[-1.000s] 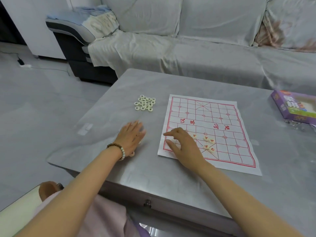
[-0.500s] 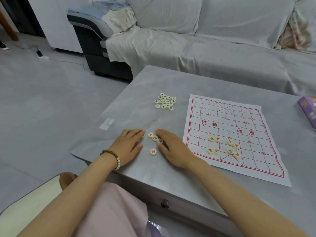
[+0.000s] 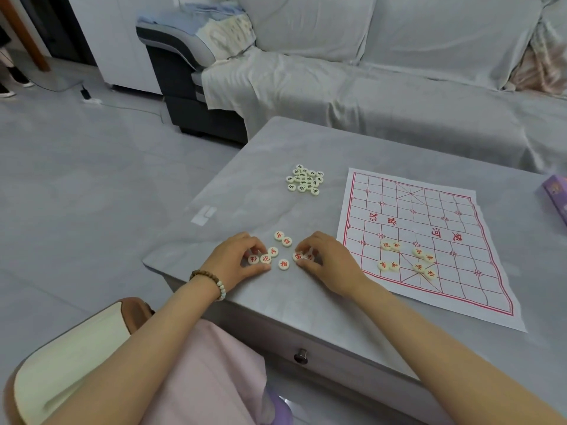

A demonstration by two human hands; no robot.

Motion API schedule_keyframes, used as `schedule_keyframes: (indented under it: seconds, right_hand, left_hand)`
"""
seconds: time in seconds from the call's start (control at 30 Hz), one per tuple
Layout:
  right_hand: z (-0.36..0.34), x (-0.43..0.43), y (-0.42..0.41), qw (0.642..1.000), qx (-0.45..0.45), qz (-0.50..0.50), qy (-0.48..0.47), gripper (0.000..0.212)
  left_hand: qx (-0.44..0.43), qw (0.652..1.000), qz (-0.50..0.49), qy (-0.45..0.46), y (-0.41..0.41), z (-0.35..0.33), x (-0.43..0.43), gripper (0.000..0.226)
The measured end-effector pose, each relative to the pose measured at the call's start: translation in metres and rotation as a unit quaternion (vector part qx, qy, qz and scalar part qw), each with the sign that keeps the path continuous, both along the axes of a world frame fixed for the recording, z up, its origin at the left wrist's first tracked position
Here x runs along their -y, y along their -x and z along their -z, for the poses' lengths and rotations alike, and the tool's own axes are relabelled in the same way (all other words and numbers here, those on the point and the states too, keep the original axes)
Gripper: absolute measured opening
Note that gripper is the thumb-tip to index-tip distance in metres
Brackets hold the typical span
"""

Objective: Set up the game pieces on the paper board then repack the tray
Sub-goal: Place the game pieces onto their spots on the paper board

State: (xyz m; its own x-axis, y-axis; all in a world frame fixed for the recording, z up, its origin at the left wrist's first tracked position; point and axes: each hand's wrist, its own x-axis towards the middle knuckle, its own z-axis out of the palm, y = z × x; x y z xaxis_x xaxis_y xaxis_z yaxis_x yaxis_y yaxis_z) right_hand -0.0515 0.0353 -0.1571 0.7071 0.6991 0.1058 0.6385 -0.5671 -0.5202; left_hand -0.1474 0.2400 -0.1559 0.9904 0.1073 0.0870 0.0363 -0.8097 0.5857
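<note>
A white paper board (image 3: 429,237) with a red grid lies on the grey table (image 3: 306,302). Several cream discs with red characters (image 3: 405,256) sit on its near half. More red-marked discs (image 3: 283,242) lie loose on the table left of the board, between my hands. My left hand (image 3: 236,259) rests with fingertips pinching a red disc (image 3: 253,259) at its edge. My right hand (image 3: 328,259) has thumb and fingers closed around a red disc (image 3: 297,256). A heap of black-marked discs (image 3: 305,180) lies further back.
A purple game box (image 3: 557,197) shows at the right edge of the table. A covered grey sofa (image 3: 399,87) stands behind the table. A drawer knob (image 3: 301,354) sticks out of the table's front. A small white sticker (image 3: 204,214) lies near the left edge.
My right hand left the board and came to the loose red discs beside my left hand. Both hands have curled their fingers onto discs. The view swung left.
</note>
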Motion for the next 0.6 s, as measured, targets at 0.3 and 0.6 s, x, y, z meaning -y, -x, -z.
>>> schedule_keyframes:
  seconds: [0.3,0.6]
  right_hand:
    - [-0.004,0.004,0.006,1.0,-0.005,-0.014,-0.017,0.025]
    - [-0.023,0.093,-0.014,0.985,-0.016,0.117,-0.127,0.019]
  left_hand:
    - [0.004,1.0,-0.003,0.031,0.004,-0.006,0.008,0.022]
    - [0.045,0.996,0.057,0.061,-0.048,-0.027,0.088,0.021]
